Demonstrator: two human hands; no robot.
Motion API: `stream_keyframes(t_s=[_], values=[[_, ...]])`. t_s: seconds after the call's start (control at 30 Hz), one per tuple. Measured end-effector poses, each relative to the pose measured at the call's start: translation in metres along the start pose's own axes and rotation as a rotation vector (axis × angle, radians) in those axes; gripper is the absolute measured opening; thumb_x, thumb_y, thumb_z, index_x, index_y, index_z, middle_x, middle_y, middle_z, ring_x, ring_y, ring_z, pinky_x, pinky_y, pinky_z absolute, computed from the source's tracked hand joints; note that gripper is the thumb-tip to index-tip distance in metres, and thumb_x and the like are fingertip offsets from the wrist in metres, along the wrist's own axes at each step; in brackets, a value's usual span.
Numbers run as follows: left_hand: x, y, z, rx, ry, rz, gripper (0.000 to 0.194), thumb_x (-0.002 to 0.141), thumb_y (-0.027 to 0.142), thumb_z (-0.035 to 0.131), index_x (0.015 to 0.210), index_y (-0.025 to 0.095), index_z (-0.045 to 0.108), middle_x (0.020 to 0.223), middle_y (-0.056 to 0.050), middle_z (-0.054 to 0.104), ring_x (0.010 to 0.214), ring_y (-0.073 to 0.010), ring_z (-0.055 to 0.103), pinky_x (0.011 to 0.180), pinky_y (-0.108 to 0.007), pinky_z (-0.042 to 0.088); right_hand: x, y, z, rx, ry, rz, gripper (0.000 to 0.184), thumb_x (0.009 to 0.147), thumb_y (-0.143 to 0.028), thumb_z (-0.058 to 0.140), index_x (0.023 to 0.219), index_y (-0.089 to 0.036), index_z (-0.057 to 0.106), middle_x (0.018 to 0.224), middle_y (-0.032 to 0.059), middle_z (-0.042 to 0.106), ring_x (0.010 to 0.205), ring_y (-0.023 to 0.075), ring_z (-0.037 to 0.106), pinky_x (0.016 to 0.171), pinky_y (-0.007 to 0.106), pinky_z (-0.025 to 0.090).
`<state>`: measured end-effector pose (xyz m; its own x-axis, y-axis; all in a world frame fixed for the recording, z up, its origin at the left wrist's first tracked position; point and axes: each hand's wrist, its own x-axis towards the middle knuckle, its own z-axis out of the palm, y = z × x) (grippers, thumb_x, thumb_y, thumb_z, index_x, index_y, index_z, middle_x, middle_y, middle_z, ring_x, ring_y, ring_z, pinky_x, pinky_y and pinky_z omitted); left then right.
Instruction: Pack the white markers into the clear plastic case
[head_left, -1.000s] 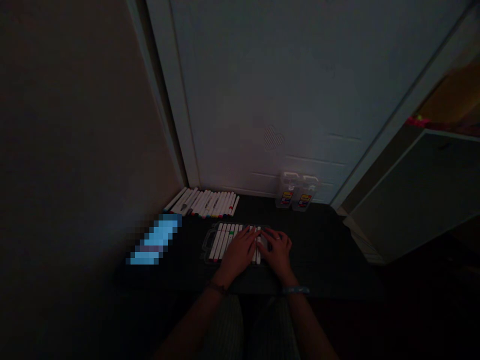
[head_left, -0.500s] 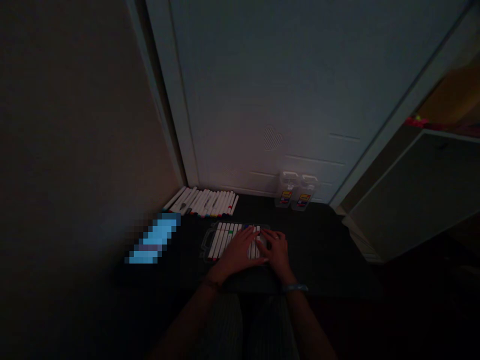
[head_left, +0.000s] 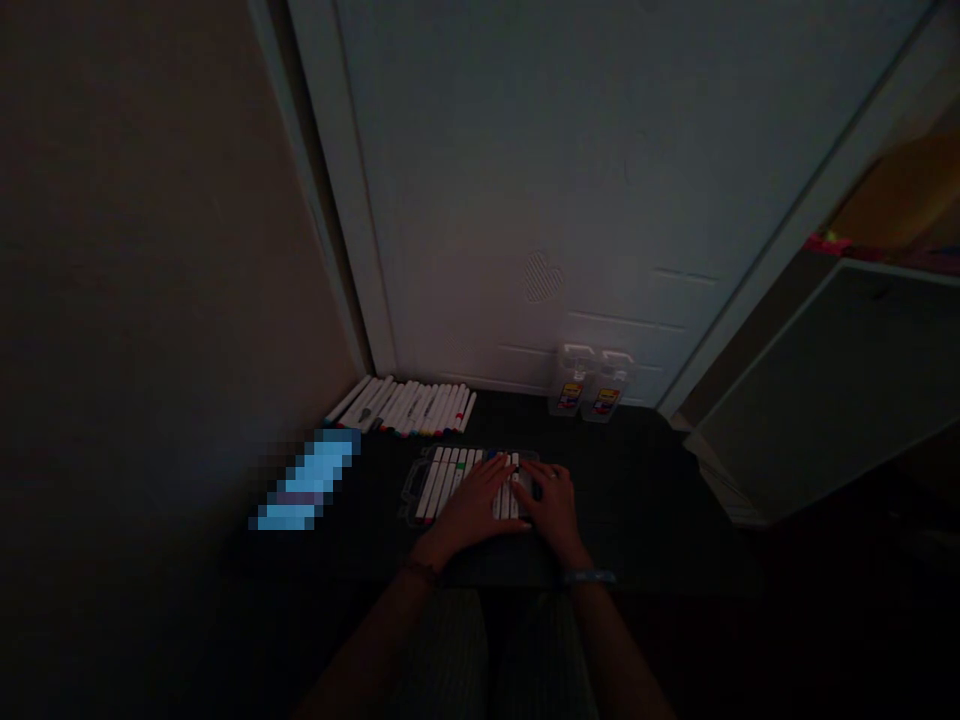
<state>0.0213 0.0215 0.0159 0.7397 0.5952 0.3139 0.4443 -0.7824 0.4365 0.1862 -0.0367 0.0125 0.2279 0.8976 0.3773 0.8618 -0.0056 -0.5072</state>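
A row of white markers (head_left: 442, 484) lies side by side in a clear plastic case (head_left: 409, 490) on the dark table. Across the middle of the row rests my left hand (head_left: 478, 505), its fingers stretched out and its thumb pointing right, covering several markers. My right hand (head_left: 551, 498) is at the row's right end, fingers spread and bent, touching or just above the last markers. Neither hand visibly grips a marker. The two hands nearly meet at the fingertips, and the case's right part is mostly hidden beneath them.
More loose white markers (head_left: 412, 408) with coloured ends lie along the table's back left. Two clear cases (head_left: 570, 382) with bright labels stand against the pale panel (head_left: 487, 200) behind. A blurred-out bright blue rectangle (head_left: 311, 480) is at the left. The light is dim.
Both hands stay over the marker row, with only a very slight shift of the right fingers and left thumb. The view has tilted a little.
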Motion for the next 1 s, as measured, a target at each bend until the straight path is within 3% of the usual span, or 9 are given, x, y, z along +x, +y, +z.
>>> stream_keyframes(t_s=[1.0], values=[[-0.0016, -0.0013, 0.0003, 0.023, 0.005, 0.007, 0.074, 0.073, 0.063, 0.057, 0.135, 0.026, 0.04, 0.147, -0.008, 0.031, 0.135, -0.0269, 0.028, 0.11, -0.046, 0.024, -0.0012, 0.0009, 0.0023, 0.005, 0.014, -0.003, 0.041, 0.083, -0.043, 0.058, 0.122, -0.033, 0.055, 0.118, -0.0012, 0.06, 0.109, 0.0218, 0.043, 0.092, 0.035, 0.034]])
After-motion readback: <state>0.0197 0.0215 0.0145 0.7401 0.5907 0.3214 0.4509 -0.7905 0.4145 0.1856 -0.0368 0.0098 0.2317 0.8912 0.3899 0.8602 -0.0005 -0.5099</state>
